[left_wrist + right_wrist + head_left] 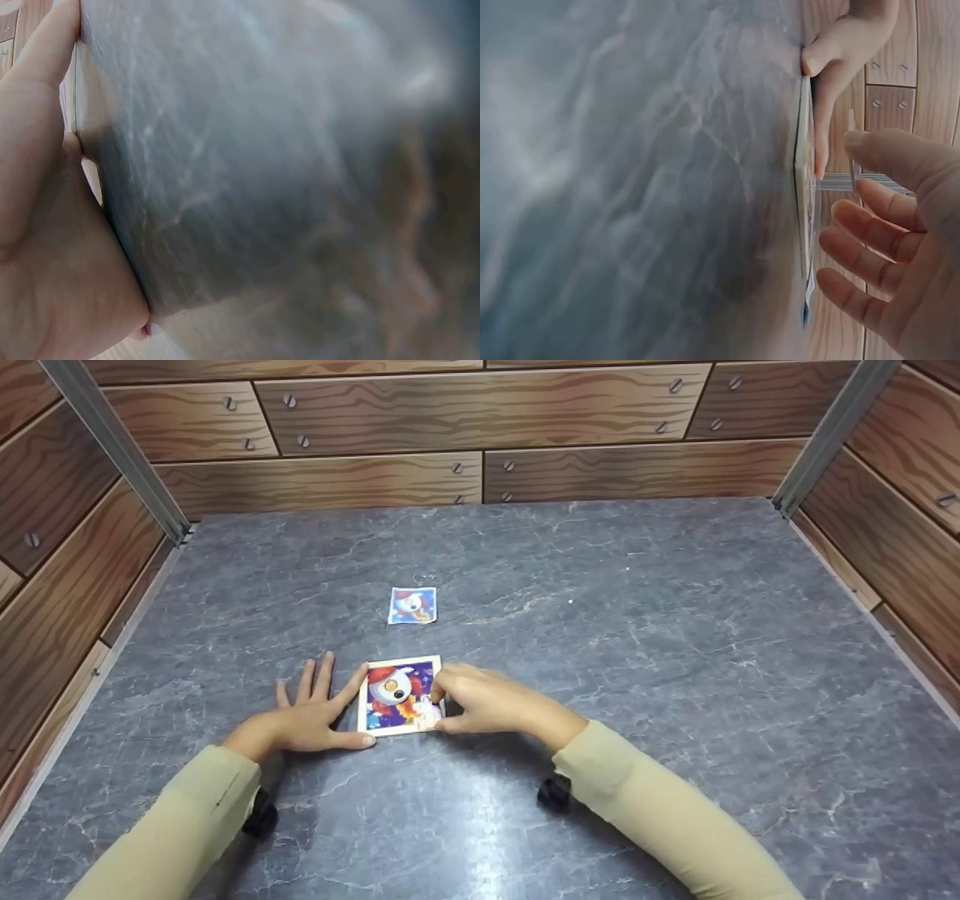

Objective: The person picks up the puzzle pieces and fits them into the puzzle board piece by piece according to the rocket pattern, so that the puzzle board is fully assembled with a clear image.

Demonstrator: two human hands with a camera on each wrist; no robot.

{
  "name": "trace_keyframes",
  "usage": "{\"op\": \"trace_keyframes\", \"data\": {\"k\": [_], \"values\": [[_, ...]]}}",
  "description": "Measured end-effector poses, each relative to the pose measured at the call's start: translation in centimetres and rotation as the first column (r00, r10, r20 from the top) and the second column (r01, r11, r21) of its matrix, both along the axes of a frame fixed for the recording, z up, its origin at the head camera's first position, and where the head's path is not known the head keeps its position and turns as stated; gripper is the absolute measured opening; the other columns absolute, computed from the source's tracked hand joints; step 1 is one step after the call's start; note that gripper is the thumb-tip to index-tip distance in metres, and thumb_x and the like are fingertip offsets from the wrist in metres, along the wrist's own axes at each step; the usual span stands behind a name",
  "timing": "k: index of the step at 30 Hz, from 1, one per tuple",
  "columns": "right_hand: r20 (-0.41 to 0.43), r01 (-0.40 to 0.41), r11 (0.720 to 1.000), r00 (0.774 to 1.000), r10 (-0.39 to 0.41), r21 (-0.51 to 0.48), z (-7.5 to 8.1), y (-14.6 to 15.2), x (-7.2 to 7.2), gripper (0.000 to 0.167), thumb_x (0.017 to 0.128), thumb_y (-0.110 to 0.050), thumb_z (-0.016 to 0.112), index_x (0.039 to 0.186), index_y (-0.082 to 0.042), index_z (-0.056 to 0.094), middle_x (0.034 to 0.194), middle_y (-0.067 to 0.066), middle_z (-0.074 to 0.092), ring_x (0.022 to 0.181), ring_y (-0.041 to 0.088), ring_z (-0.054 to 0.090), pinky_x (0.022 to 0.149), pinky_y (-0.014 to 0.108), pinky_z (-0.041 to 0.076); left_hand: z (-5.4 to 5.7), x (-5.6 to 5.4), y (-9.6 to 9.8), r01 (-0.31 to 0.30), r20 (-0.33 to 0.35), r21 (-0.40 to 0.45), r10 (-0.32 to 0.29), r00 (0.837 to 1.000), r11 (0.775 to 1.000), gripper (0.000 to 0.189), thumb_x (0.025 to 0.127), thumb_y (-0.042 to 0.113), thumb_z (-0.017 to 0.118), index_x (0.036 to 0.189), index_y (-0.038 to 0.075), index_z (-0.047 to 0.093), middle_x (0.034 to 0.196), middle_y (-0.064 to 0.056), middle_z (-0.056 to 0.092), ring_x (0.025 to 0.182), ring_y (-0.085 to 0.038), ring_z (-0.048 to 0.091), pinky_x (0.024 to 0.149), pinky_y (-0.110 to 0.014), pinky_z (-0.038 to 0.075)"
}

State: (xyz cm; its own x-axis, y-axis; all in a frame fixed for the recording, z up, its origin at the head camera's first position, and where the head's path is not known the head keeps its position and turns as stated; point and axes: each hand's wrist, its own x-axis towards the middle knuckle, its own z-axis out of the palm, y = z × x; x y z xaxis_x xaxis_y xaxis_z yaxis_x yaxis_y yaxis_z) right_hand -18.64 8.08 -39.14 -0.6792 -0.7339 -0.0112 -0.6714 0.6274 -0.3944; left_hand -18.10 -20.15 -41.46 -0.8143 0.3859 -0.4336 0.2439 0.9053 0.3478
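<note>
A small framed jigsaw puzzle (391, 720) with a cartoon picture in red, white and purple lies flat on the table. My left hand (311, 724) rests at its left side, fingers spread, with the thumb and index finger along the frame's edge. Over the puzzle's right edge, my right hand (480, 697) pinches a thin, flat puzzle piece (852, 120) between thumb and index finger. The other fingers of that hand are loosely bent in the right wrist view. In the left wrist view, the left palm (67, 277) hides most of the puzzle.
A small picture card (412, 606) with a similar cartoon lies behind the puzzle. The grey marble-patterned table (675, 660) is bordered by wood-patterned walls (480, 412) with metal corner posts (124, 450).
</note>
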Motion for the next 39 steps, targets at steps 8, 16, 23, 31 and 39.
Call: {"op": "trace_keyframes", "data": {"k": [8,16,23,31,39], "values": [[-0.053,0.010,0.997,0.999,-0.005,0.083,-0.5,-1.1,-0.8,0.030,0.078,-0.029,0.074,0.096,-0.009,0.062,0.096,0.001,0.053,0.086,0.016,0.050,0.077,0.030,0.045,-0.1,-0.1,-0.1,0.004,-0.003,0.007,-0.004,1.000,1.000,0.106,0.075,0.075,0.050,0.149,0.027,-0.009,0.145,-0.022,-0.032,0.129,-0.043,-0.030,0.088,-0.071,-0.020],[-0.029,0.038,0.996,0.999,-0.036,0.079,-0.7,-1.5,-1.1,0.029,0.077,-0.030,0.075,0.093,-0.010,0.062,0.093,0.000,0.049,0.085,0.016,0.046,0.076,0.030,0.043,0.0,-0.1,0.0,0.009,-0.005,0.002,-0.009,1.000,1.000,0.106,0.076,0.075,0.049,0.149,0.027,-0.010,0.145,-0.022,-0.031,0.129,-0.043,-0.030,0.089,-0.072,-0.019],[-0.012,0.040,0.997,0.999,-0.039,0.065,-0.8,-1.5,-1.1,0.032,0.079,-0.030,0.073,0.101,-0.011,0.060,0.097,0.001,0.049,0.090,0.018,0.048,0.081,0.033,0.043,-0.1,-0.1,0.0,0.003,-0.007,-0.009,-0.003,1.000,1.000,0.107,0.075,0.076,0.049,0.149,0.026,-0.009,0.145,-0.023,-0.031,0.129,-0.044,-0.029,0.089,-0.072,-0.019],[0.025,0.005,1.000,1.000,-0.005,0.028,-0.7,-0.8,-0.8,0.046,0.083,-0.028,0.071,0.125,-0.017,0.057,0.113,0.009,0.051,0.105,0.022,0.049,0.093,0.040,0.040,-0.3,-0.1,0.1,0.006,-0.013,-0.008,-0.006,1.000,1.000,0.106,0.075,0.076,0.048,0.149,0.027,-0.009,0.145,-0.023,-0.030,0.129,-0.044,-0.029,0.089,-0.072,-0.019],[-0.012,-0.047,0.989,0.999,0.049,0.137,-0.4,-0.3,0.1,0.040,0.084,-0.036,0.067,0.122,-0.023,0.064,0.110,0.005,0.047,0.093,0.017,0.043,0.082,0.032,0.039,0.0,0.0,0.0,0.008,-0.010,0.001,-0.008,1.000,1.000,0.105,0.076,0.075,0.050,0.149,0.026,-0.009,0.145,-0.023,-0.031,0.129,-0.044,-0.029,0.088,-0.072,-0.019]]}}
